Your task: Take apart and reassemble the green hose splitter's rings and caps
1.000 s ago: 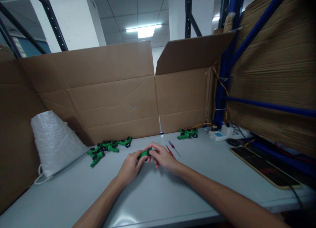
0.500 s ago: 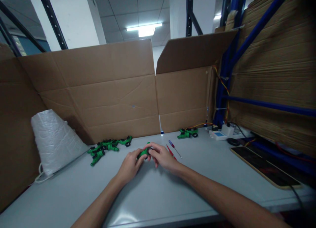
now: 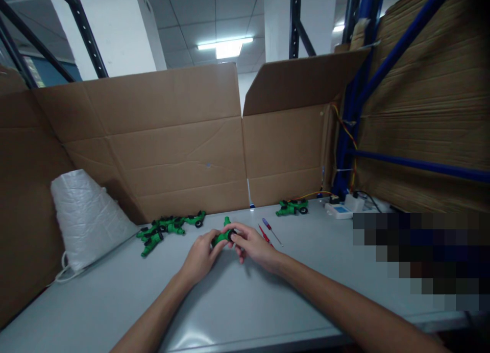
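Between my two hands, above the middle of the table, is a green toy vehicle (image 3: 222,237) with black wheels. My left hand (image 3: 201,253) pinches its left end between thumb and fingers. Thumb and fingers of my right hand (image 3: 252,246) close around the black wheel at its right end, covering part of it. A green end of the toy sticks up behind my right fingers. Just right of my right hand lie a red pen-like tool (image 3: 265,234) and a screwdriver (image 3: 272,232) with a purple handle.
Several similar green toys (image 3: 163,229) lie clustered at the back left, and more green pieces (image 3: 292,207) at the back right. A white wrapped bundle (image 3: 90,220) stands left. Cardboard (image 3: 184,154) walls the table's back. A white power adapter (image 3: 354,203) sits right; a pixelated patch hides things there.
The toy has turned slightly in my fingers, so more of its green end shows behind my right hand. Both hands stay in nearly the same place.
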Demonstrator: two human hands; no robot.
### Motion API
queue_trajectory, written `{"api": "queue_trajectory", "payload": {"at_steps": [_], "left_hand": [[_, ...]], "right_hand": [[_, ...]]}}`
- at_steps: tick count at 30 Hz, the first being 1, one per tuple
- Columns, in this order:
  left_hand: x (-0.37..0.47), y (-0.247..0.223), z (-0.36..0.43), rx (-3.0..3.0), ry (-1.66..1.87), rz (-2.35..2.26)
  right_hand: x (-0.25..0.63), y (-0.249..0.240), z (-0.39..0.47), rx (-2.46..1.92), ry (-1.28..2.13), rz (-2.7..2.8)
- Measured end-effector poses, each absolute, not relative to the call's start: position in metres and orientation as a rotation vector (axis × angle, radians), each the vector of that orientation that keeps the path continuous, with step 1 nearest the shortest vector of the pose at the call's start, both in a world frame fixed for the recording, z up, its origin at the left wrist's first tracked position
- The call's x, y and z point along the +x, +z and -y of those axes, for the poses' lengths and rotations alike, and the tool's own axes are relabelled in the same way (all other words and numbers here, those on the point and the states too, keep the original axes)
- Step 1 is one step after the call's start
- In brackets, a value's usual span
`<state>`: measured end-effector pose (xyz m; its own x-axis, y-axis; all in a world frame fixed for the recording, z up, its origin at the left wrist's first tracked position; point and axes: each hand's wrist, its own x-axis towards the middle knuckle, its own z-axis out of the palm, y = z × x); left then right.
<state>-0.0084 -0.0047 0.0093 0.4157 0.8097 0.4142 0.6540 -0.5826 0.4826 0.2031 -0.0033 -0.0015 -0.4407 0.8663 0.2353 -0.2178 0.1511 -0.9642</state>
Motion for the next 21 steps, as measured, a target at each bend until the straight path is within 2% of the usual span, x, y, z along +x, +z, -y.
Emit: {"api": "queue_trajectory", "payload": {"at_steps": [5,21], "left_hand": [[-0.0067,0.0056,0.0043,2.431,0.904,-1.285],[-0.0078,0.002,0.0024,2.532,0.903,-1.298]], "right_hand": [[0.2003,-0.0024,0.0012,-0.668,1.44,1.481],[0.2012,-0.0077,0.0041,-0.805,0.985,1.776]]}}
